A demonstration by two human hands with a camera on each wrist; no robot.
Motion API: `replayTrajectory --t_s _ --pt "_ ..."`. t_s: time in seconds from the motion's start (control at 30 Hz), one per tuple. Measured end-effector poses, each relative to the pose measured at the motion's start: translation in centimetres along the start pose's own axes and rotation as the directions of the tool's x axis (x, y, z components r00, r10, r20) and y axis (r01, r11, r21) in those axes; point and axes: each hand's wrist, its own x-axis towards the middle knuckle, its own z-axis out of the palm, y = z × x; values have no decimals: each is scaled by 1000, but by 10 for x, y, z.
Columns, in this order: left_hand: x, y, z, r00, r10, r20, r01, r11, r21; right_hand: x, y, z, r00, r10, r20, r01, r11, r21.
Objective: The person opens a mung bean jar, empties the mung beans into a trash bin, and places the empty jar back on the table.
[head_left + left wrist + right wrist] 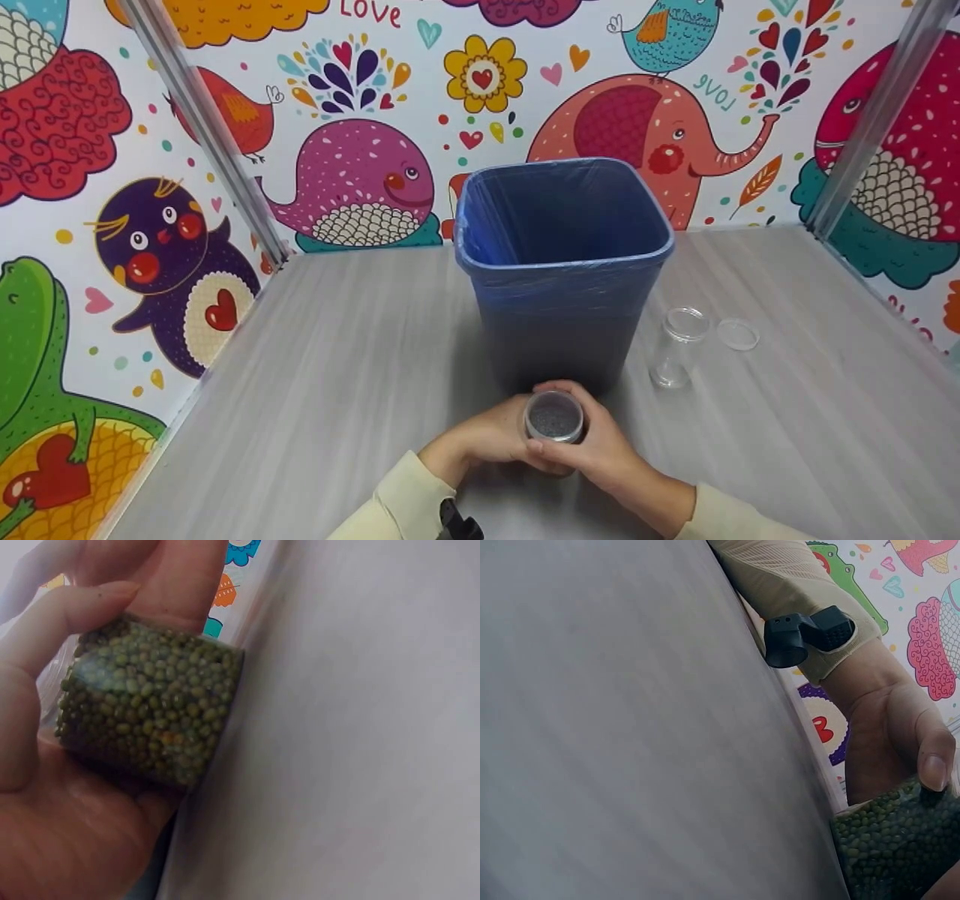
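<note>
Both hands hold a clear jar point(555, 420) of small green mung beans just in front of the bin. My left hand point(495, 433) is wrapped around the jar's left side and lower part. From the right, my right hand point(611, 450) grips the jar near its round top, thumb across the front and fingers behind. In the left wrist view the beans point(150, 701) show through the jar's wall, packed close to its flat base. The right wrist view shows the left thumb point(934, 765) lying on the jar point(892, 847).
A blue bin point(559, 315) lined with a clear bag stands behind the hands. To its right are a second clear jar point(670, 371) and a clear round lid point(739, 334) lying flat on the grey table point(337, 337). Cartoon-printed panels point(480, 135) enclose the back and sides.
</note>
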Motion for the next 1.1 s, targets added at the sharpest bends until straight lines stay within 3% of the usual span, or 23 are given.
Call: replayTrajectory --t_s 0.3,0.7,1.1 --pt "0 0 0 1000 3 -8 -3 1000 21 0 -1 0 1000 -11 -3 11 1000 -19" --pt "0 0 0 1000 13 6 -13 1000 -24 0 0 -1 1000 -17 10 17 1000 -12" --pt "0 1 0 1000 1 -7 -1 1000 6 0 1 1 999 -5 -47 6 1000 26"
